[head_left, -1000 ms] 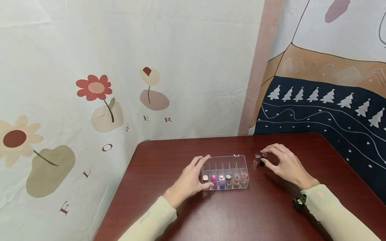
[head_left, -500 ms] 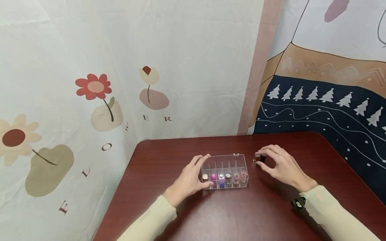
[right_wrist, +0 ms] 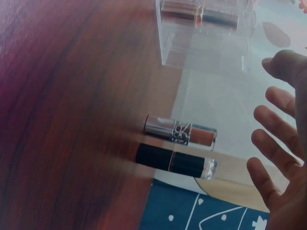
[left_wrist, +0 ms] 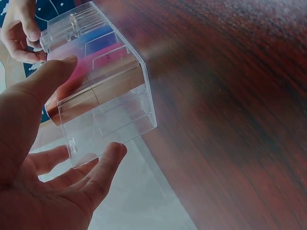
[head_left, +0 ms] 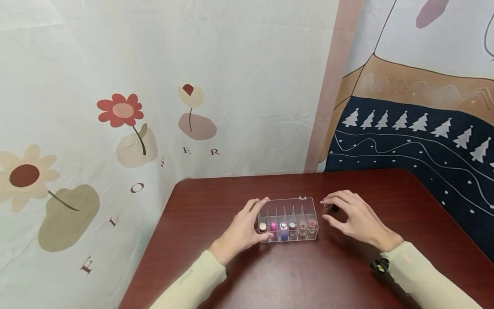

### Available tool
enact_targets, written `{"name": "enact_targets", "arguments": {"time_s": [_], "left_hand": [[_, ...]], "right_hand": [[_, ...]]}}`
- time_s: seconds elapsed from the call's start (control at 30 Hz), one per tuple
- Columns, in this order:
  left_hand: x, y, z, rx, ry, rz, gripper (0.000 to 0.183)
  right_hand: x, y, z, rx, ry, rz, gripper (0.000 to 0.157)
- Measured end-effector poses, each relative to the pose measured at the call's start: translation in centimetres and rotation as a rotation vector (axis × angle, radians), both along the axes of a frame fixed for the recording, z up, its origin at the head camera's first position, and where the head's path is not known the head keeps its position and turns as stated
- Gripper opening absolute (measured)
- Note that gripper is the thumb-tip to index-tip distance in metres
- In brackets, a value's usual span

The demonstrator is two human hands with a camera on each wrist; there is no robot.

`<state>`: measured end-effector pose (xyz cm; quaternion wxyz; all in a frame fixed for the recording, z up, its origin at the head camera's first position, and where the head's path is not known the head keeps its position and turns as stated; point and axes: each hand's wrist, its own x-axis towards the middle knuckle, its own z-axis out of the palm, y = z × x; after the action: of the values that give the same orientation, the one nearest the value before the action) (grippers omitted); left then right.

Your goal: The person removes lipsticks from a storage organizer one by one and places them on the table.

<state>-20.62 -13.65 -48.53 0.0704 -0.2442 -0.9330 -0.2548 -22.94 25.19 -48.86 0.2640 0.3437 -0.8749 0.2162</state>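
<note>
The left hand (head_left: 241,230) holds the left end of a clear box (head_left: 308,210) on the red-brown table (head_left: 216,208). Six little tubes (head_left: 292,231) stand in its near row. The right hand (head_left: 356,218) is loose, fingers spread — near two more tubes, right of the box: one silver tube (right_wrist: 180,132), one black tube (right_wrist: 173,160) farther right.

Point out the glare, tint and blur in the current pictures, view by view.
Head: pale sheen on the table in front of the box; left wrist: bright haze on the table at top right; right wrist: purplish tint down the left side, and the box looks softer than the silver tube and black tube.
</note>
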Motion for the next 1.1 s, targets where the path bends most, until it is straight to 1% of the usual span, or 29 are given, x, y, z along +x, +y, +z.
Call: {"name": "enact_targets", "arguments": {"time_s": [0.23,0.4,0.8,1.0,1.1], "left_hand": [[0.0,0.1,0.0,0.002,0.003,-0.003,0.109],[0.0,0.1,-0.1,-0.003,-0.001,0.000,0.110],[0.0,0.0,0.0,0.001,0.008,0.000,0.110],[-0.1,0.0,-0.1,0.007,0.005,-0.008,0.110],[-0.2,0.0,-0.1,0.012,0.003,-0.012,0.110]], "right_hand": [[0.5,-0.8,0.1,0.016,-0.026,0.020,0.047],[0.8,-1.2,0.0,0.035,-0.024,0.035,0.048],[0.9,-2.2,-0.1,0.072,0.042,0.109,0.052],[0.8,-2.5,-0.2,0.075,0.088,0.157,0.052],[0.7,-2.7,-0.3,0.073,0.096,0.169,0.051]]}}
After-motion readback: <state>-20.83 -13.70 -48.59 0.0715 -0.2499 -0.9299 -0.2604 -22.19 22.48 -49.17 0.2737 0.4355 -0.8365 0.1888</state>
